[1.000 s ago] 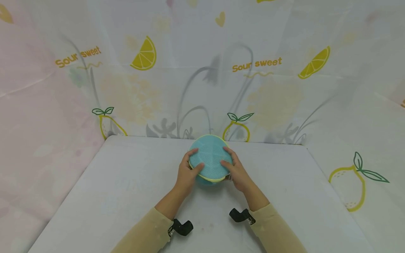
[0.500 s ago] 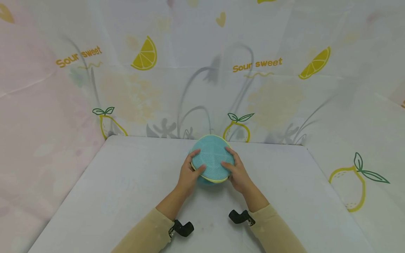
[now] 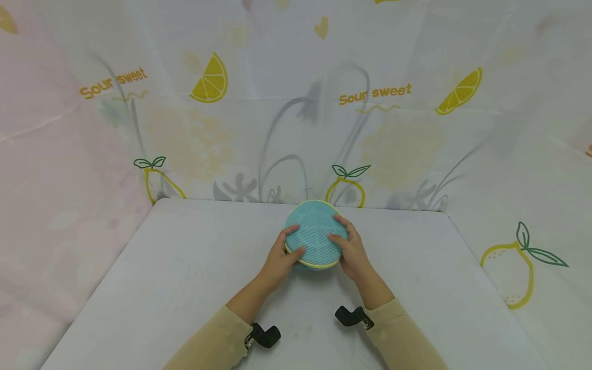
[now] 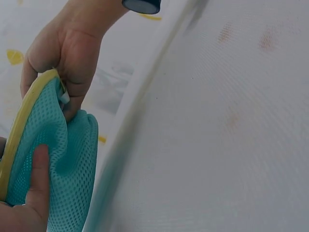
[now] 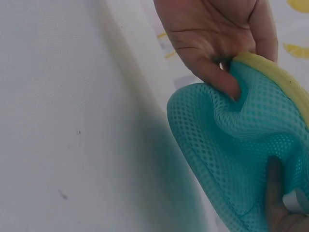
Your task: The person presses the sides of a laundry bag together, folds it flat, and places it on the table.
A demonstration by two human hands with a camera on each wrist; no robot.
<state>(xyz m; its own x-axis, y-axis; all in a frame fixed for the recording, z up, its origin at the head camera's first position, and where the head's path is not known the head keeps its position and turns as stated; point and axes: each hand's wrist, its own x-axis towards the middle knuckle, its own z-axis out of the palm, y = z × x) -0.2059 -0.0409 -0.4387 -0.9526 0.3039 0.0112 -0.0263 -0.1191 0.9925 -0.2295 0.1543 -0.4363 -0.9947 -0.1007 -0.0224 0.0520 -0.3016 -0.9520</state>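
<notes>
Both hands hold a round teal mesh laundry bag (image 3: 314, 231) with yellow edging above the far middle of the table. My left hand (image 3: 279, 263) grips its left side, thumb on the upper face. Opposite it, my right hand (image 3: 355, 257) grips the right side, also with its thumb over the mesh. Seen from the left wrist, the bag's soft wall (image 4: 72, 174) is creased and dented inward between the hands. A small white tab (image 5: 295, 200) shows beside the right hand in the right wrist view. Fingers behind the bag are partly hidden.
A white-covered table (image 3: 185, 288) lies beneath the hands. Behind it hangs a backdrop (image 3: 277, 61) printed with lemons and lettering. Black wrist-worn camera mounts (image 3: 265, 336) stick out inward from both sleeves.
The bag has shifted slightly to the right and a little nearer the person, with both hands following it. Less of its lower layer shows beneath the yellow edge.
</notes>
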